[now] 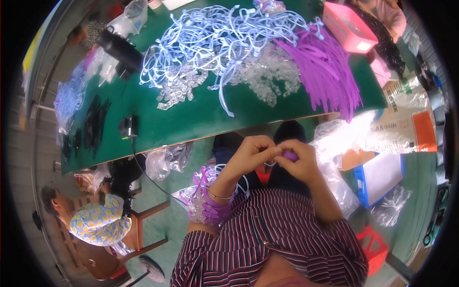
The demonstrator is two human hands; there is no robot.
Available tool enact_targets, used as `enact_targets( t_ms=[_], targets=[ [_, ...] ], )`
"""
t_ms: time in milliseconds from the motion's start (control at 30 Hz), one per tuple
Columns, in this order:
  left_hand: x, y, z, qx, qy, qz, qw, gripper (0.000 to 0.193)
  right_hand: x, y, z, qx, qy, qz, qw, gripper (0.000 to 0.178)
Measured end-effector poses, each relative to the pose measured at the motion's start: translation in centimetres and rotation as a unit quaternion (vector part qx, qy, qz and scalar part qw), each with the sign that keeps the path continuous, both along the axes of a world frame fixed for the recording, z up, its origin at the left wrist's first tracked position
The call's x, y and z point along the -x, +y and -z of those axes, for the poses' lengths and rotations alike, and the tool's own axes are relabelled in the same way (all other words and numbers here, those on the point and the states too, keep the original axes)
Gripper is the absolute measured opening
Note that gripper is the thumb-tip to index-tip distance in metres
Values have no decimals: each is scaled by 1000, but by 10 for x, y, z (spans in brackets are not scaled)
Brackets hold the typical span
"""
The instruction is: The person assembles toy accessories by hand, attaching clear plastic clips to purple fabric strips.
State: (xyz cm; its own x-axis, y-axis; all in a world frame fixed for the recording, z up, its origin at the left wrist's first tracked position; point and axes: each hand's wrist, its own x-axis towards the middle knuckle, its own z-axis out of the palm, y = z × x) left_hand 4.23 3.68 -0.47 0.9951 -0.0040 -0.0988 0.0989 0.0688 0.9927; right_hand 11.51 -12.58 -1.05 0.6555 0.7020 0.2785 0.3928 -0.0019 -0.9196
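Note:
Both hands meet in front of my lap, fingertips pinched together. My right hand [302, 160] is closed on a purple strip [289, 155], of which only a short part shows. My left hand [254, 155] pinches against it, its grip mostly hidden by the fingers. A thin pale loop [270, 164] peeks out below the fingertips. Around my left forearm sit bunched purple straps [215, 214] with small clear pieces, beside a bracelet. Pale blue and purple straps [204, 178] hang next to that arm.
On the green table [158, 129] lie a heap of looped pale blue straps [210, 38], small clear plastic pieces [267, 74] and a fan of purple strips [325, 71]. A pink basket [351, 28] stands far right. A co-worker [100, 217] sits at left; a red stool [373, 251] is at right.

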Motion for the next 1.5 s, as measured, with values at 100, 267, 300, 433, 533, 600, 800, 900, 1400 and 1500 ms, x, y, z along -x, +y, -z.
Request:
enact_targets(
  t_ms=[100, 267, 300, 433, 533, 600, 800, 900, 1400, 1500],
  targets=[
    [9, 9, -8, -58, -29, -46, 997, 21, 8, 8, -12, -4, -53, 10, 999, 21],
    [14, 29, -13, -118, -137, -92, 979, 16, 9, 11, -3, 17, 29, 28, 999, 14],
    [13, 35, -14, -140, -122, -96, 978, 14, 9, 15, -1, 14, 27, 24, 999, 14],
    [5, 57, -13, -141, -125, -160, 969, 11, 9, 20, 6, -51, 163, 24, 985, 16],
    [-9, 100, -1, -158, -130, -376, 904, 8, 6, 14, 14, -79, 195, 37, 977, 16],
    [-15, 135, -3, -468, -75, -467, 746, 24, 12, 11, 14, -93, 201, 41, 974, 15],
    [-29, 163, 18, -610, 37, -426, 667, 19, 11, 7, 17, -44, 174, 0, 984, 14],
    [-23, 160, 22, -598, 49, -416, 683, 14, 11, 5, 14, -52, 191, -1, 980, 14],
    [15, 70, -14, -2, -69, -351, 934, 9, 11, -2, 8, -81, 213, -5, 974, 18],
    [25, 30, -18, 250, -81, -219, 940, 15, 14, 1, -2, -101, 243, -13, 965, 20]
  ],
)
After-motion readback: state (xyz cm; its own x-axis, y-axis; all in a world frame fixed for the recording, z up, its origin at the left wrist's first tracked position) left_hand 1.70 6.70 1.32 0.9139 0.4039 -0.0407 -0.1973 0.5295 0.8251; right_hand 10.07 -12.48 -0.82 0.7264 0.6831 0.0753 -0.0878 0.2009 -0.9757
